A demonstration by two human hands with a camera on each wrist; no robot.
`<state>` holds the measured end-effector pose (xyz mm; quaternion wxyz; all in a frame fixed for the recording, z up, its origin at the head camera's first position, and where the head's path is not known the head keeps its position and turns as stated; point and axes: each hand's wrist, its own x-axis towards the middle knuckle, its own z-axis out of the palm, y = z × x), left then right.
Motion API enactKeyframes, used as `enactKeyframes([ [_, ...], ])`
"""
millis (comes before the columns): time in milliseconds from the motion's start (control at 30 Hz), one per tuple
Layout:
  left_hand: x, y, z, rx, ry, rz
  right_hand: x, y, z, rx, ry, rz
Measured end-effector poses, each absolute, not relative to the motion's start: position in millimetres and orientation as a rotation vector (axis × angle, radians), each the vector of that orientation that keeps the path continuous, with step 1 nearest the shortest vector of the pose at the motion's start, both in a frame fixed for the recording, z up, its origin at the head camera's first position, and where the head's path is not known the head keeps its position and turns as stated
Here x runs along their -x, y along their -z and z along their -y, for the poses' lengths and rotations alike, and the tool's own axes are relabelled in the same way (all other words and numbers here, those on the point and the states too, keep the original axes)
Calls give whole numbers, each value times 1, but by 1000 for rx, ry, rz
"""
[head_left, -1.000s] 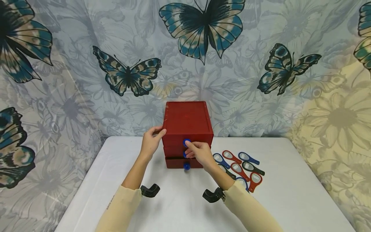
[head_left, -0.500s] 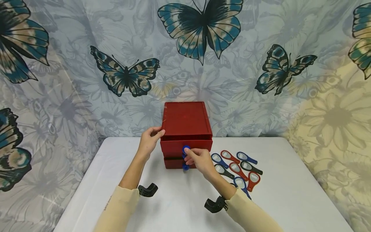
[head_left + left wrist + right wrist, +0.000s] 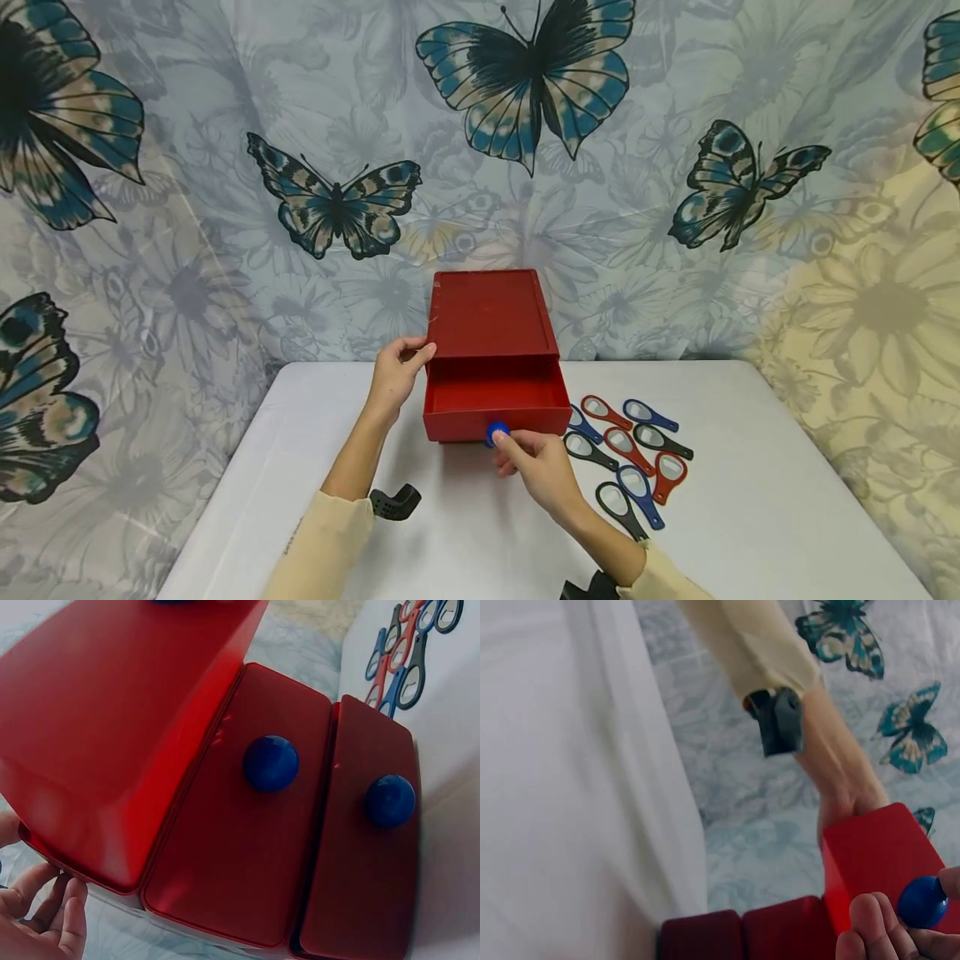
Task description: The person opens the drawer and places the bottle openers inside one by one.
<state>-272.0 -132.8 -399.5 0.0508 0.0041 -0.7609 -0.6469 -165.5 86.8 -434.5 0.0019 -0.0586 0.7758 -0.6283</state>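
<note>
A red drawer cabinet (image 3: 491, 312) stands at the back of the table, its top drawer (image 3: 456, 426) pulled far out so the red inside shows. My right hand (image 3: 543, 468) pinches the blue knob (image 3: 496, 432) on that drawer's front between thumb and fingers. At the cabinet's upper left front corner, my left hand (image 3: 393, 380) grips the edge, thumb on top and fingers along the side. Beneath the pulled-out drawer, the left wrist view shows the middle drawer (image 3: 217, 847) and the bottom drawer (image 3: 360, 877), both pushed in, each with a round blue knob.
Several magnifying glasses (image 3: 636, 493) with red, blue and black frames lie in a loose group on the white table (image 3: 757, 500), right of the cabinet. A patterned butterfly cloth (image 3: 600, 275) hangs close behind the table.
The top drawer has slid out from closed toward the person, my right hand drawing its knob forward and down in view. My left hand has kept its place on the cabinet.
</note>
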Motion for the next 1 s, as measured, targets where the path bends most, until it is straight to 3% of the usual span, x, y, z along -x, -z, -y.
enactKeyframes([
  [367,270,401,131,8,1973,2299,136,440,-89,230,1930,-2454],
  [1000,273,403,131,-3,1951,2282,128,442,-90,278,1991,-2393],
])
